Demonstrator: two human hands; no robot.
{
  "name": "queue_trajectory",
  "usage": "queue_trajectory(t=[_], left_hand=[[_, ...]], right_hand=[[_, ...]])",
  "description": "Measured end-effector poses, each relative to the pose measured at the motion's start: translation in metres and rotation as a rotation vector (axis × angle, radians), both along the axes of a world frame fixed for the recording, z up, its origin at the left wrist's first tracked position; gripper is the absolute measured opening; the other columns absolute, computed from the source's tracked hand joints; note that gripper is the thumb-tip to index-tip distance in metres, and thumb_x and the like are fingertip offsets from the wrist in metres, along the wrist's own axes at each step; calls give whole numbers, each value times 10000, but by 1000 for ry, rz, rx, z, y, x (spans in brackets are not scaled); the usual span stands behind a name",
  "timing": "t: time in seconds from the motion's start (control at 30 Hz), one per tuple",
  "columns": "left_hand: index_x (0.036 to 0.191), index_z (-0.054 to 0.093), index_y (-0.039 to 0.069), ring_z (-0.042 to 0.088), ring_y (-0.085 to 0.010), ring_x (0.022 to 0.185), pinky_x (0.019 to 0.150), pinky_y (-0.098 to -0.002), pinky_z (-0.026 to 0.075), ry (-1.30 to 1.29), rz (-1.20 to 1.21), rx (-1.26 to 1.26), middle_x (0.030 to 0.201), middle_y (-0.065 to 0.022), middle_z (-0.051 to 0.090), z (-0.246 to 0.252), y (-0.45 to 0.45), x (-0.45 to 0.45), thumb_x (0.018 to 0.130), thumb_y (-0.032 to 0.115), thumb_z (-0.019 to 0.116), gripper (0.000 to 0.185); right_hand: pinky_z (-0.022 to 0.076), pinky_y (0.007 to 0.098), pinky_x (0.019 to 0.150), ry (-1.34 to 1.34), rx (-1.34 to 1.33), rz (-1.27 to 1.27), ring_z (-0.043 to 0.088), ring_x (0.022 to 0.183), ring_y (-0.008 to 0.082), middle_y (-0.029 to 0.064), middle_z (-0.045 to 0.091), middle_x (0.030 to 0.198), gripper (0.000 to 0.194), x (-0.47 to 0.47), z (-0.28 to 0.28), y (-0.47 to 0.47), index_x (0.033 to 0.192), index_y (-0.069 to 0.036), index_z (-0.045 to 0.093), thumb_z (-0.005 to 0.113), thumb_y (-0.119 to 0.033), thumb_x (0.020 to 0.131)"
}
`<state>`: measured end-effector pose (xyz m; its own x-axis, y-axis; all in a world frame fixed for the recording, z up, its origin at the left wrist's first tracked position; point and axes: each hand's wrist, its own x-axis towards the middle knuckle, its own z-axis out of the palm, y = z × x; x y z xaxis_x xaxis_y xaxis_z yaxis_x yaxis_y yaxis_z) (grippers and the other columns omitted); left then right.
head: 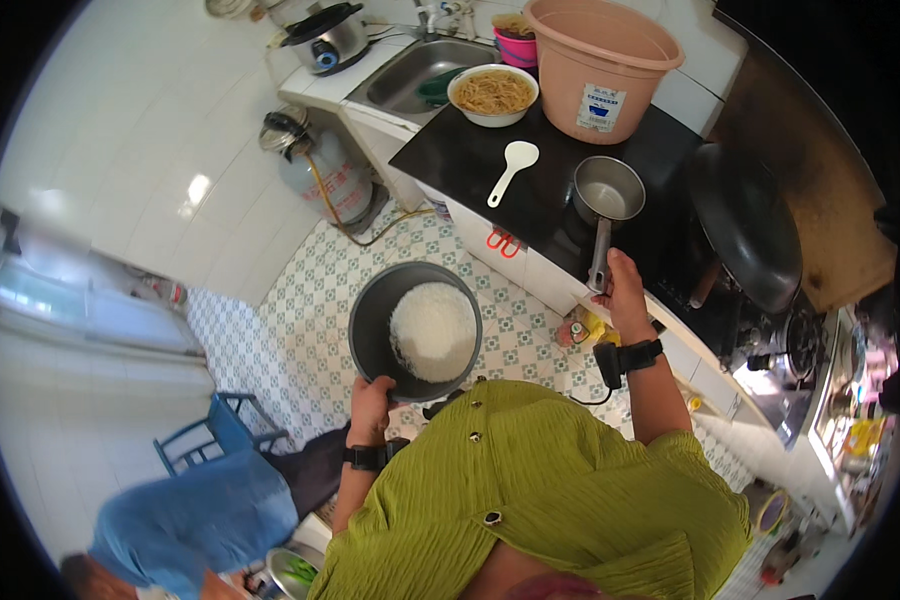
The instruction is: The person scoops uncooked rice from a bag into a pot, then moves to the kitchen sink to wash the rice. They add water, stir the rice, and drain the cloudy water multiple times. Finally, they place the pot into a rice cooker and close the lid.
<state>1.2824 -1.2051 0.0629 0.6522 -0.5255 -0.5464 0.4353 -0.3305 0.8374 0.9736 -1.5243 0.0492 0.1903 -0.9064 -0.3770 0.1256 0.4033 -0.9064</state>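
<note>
My left hand grips the near rim of a dark grey inner cooking pot, held over the floor in front of me. White uncooked rice lies in it, heaped towards its right side. My right hand is closed around the handle of a small metal saucepan at the counter. The saucepan looks empty. A white plastic rice paddle lies on the black countertop, left of the saucepan. Behind the paddle stands a white bowl of shredded food.
A large pink plastic bucket stands at the back, beside a steel sink. A wok leans at the right. Below the counter's left end is a gas cylinder. A person in blue bends near a blue chair.
</note>
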Motion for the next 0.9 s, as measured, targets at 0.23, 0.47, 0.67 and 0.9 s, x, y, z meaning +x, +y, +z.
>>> queue_trajectory(t=[0.23, 0.47, 0.67, 0.9], left_hand=[[1135, 601, -77, 731, -280, 759, 594, -409, 647, -1, -238, -117, 966, -149, 707, 51, -111, 130, 844, -3, 551, 304], [1286, 538, -16, 720, -236, 745, 565, -351, 646, 6, -427, -168, 1022, -133, 689, 55, -240, 173, 816, -10, 542, 470], [1167, 598, -82, 737, -302, 765, 605, -433, 667, -62, -501, -93, 986, -177, 706, 49, -309, 174, 836, 26, 549, 352], [1220, 558, -84, 739, -293, 773, 578, -373, 666, -24, -585, 5, 1002, -189, 695, 46, -362, 176, 844, 50, 578, 400]], right_hand=[[526, 273, 598, 15, 8, -83, 665, 688, 141, 68, 698, 887, 378, 42, 9, -1, 1261, -68, 539, 684, -250, 963], [457, 274, 445, 295, -10, -94, 583, 504, 136, 94, 678, 790, 268, 27, 23, -24, 1134, 1, 590, 590, -66, 874], [427, 265, 448, 331, 6, -80, 528, 507, 100, 33, 602, 695, 329, 20, 31, -42, 1218, -26, 610, 641, -108, 901], [532, 315, 733, 682, -221, -139, 655, 765, 173, 131, 699, 857, 474, 38, 34, -39, 1341, 16, 575, 673, -132, 902]])
